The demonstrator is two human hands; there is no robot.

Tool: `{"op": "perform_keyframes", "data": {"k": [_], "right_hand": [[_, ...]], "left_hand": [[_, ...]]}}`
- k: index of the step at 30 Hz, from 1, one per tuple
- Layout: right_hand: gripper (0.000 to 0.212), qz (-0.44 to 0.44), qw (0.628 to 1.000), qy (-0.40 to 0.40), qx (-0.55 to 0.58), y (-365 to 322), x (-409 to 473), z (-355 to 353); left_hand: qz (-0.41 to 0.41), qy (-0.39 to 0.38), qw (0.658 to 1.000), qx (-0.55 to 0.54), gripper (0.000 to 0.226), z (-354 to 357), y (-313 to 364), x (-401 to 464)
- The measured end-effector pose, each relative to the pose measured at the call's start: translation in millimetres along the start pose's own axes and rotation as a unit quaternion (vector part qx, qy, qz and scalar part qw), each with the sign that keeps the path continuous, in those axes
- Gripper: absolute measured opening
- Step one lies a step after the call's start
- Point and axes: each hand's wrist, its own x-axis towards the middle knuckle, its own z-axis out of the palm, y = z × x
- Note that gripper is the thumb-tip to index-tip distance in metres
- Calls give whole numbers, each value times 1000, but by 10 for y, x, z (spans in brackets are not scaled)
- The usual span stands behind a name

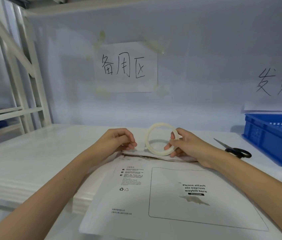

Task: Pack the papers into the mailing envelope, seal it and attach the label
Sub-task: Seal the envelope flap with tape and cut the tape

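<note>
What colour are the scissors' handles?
Black, on the scissors right of the right hand; head view.

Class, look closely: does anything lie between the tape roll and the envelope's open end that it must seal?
Nothing visible: the translucent ring-shaped tape roll, held by the right hand, hangs directly above the white mailing envelope mouth.

2 bare forearms, sleeveless to the frame edge, ringless fingers (172,135)

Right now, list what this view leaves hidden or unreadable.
- Papers: none visible; the envelope covers whatever is inside.
- Envelope flap edge: partly hidden behind the left hand and right hand holding the tape roll.
- Blue crate and right wall sign: cut off by the frame edge.
- Envelope's small print: too small to read.
</note>
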Motion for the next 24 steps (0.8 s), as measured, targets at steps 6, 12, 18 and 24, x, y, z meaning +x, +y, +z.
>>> {"op": "perform_keyframes", "data": {"k": [6, 12, 18, 24], "right_hand": [[9, 2, 1000, -3, -3, -1, -2, -2], [6, 16, 1000, -20, 13, -26, -37, -25], [7, 22, 999, -29, 40, 10, 10, -40], [10, 24, 998, -35, 46, -1, 8, -39]], "left_hand": [[-38, -24, 992, 118, 16, 126, -8, -7], [16, -16, 977, 213, 15, 243, -43, 50], [-4, -10, 989, 148, 9, 226, -37, 59], [-44, 1, 995, 92, 17, 233, -14, 79]]}}
